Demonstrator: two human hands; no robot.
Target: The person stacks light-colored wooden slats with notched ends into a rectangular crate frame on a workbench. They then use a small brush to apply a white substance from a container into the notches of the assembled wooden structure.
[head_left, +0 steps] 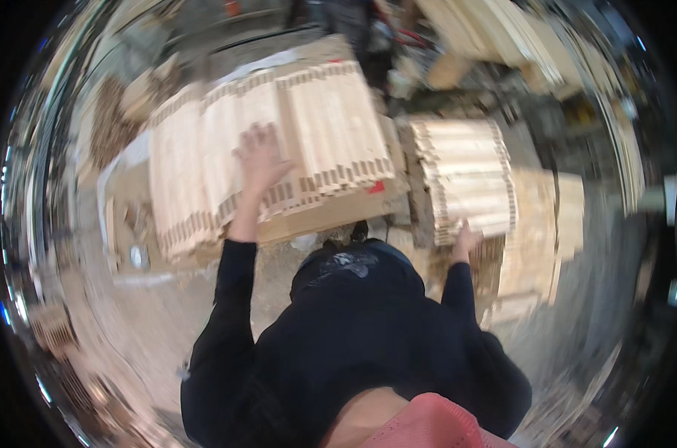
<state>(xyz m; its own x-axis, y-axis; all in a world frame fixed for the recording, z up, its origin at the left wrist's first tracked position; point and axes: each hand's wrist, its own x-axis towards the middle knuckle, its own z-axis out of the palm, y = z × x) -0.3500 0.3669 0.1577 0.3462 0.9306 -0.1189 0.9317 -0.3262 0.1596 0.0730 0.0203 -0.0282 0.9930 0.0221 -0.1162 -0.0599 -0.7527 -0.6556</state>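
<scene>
With the left hand (262, 162) open and spread over the pale strips (331, 119) near the bench's (320, 219) front edge, light even pressure would suit, while the right hand (467, 241) (I cannot tell whether it grips) should support the smaller stack's (465, 164) near end.
</scene>
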